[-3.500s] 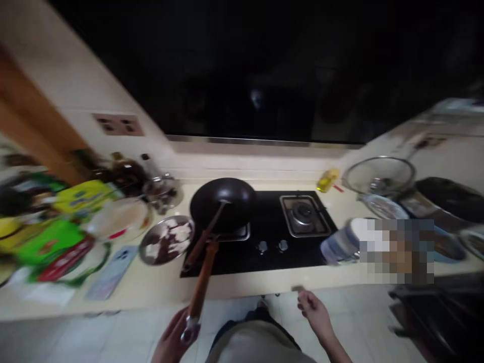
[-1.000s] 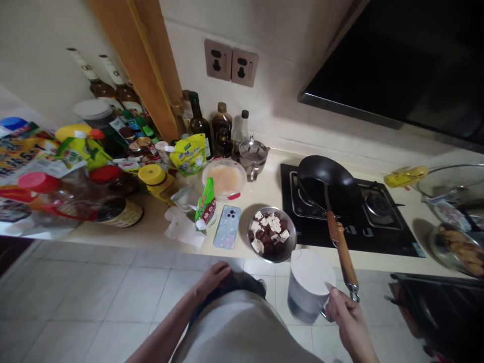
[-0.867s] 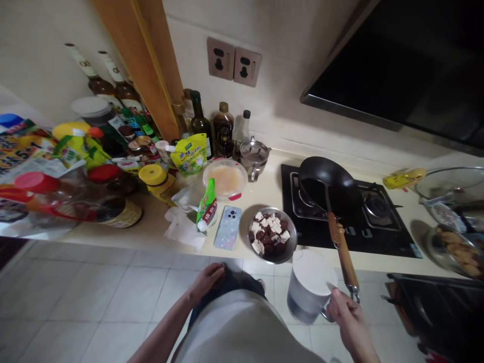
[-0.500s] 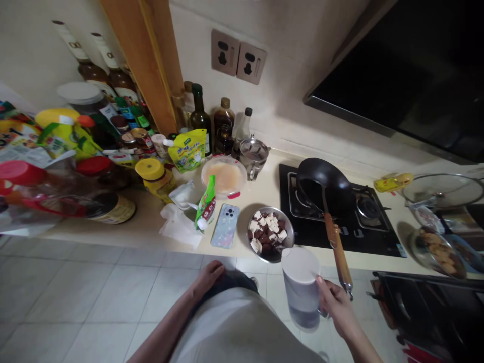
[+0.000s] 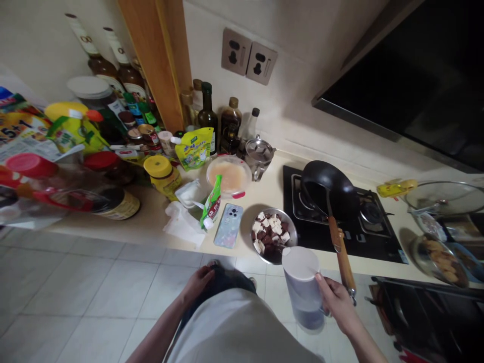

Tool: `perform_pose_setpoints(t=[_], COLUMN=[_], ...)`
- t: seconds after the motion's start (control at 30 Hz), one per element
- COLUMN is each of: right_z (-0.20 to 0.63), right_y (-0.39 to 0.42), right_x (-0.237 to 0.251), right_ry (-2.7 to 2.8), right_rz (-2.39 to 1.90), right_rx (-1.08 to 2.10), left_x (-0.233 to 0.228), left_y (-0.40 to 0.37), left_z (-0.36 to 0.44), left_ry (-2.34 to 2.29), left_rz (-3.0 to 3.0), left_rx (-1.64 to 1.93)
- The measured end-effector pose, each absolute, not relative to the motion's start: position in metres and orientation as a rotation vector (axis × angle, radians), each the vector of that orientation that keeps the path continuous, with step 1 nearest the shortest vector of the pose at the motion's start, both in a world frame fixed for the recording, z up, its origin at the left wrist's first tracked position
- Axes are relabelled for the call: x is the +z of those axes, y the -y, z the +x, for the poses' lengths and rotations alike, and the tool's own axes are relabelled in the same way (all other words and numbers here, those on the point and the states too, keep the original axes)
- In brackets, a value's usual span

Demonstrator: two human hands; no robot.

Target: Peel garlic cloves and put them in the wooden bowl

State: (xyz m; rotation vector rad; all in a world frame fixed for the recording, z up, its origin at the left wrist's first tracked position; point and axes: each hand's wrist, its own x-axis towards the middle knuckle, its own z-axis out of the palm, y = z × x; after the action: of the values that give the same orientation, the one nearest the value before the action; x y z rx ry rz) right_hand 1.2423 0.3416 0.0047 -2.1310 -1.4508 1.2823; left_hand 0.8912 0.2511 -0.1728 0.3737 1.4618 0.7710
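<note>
My right hand (image 5: 335, 297) is closed around the handle of a clear pitcher (image 5: 302, 295) with a pale lid. Water fills its lower part, and its spout is close to the near-right rim of a metal bowl (image 5: 252, 247). White cubes (image 5: 278, 222) and dark red-brown chunks (image 5: 267, 234) lie in the bowl; its near side looks dark and wet. I cannot make out a stream of water. My left hand (image 5: 200, 282) rests by my thigh, holding nothing, fingers loosely bent. Left of the bowl lies a phone (image 5: 229, 227).
Right of the bowl, a black wok (image 5: 328, 186) with a wooden handle (image 5: 344, 262) sits on the gas stove (image 5: 310, 227). A green pouch (image 5: 212, 204) and a lidded tub (image 5: 229, 174) are behind the phone. Bottles and jars crowd the left counter. A bowl of food (image 5: 440, 257) stands far right.
The view has shifted slightly, so most counter items appear a little further right. The pitcher stays in my right hand beside the bowl, and the dark area inside the bowl's near side looks larger.
</note>
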Motion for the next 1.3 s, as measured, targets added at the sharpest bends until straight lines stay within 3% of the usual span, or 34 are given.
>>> perform_pose_setpoints(t=[0.33,0.93,1.3], right_z=[1.239,1.242,1.25], right_y=[-0.348,-0.338,-0.294], right_x=[0.008,0.005,-0.001], right_ry=[1.654,1.485,1.067], right_rz=[-2.109,-2.115,-2.011], right_rx=[1.1,1.23,1.11], left_x=[-0.175,-0.171,-0.079], left_y=[-0.252,-0.249,-0.349], left_z=[0.885,0.884,0.928], left_ry=[-1.516,-1.517,-1.241], left_rz=[0.378,0.498,0.507], left_rx=[0.725,0.661,0.778])
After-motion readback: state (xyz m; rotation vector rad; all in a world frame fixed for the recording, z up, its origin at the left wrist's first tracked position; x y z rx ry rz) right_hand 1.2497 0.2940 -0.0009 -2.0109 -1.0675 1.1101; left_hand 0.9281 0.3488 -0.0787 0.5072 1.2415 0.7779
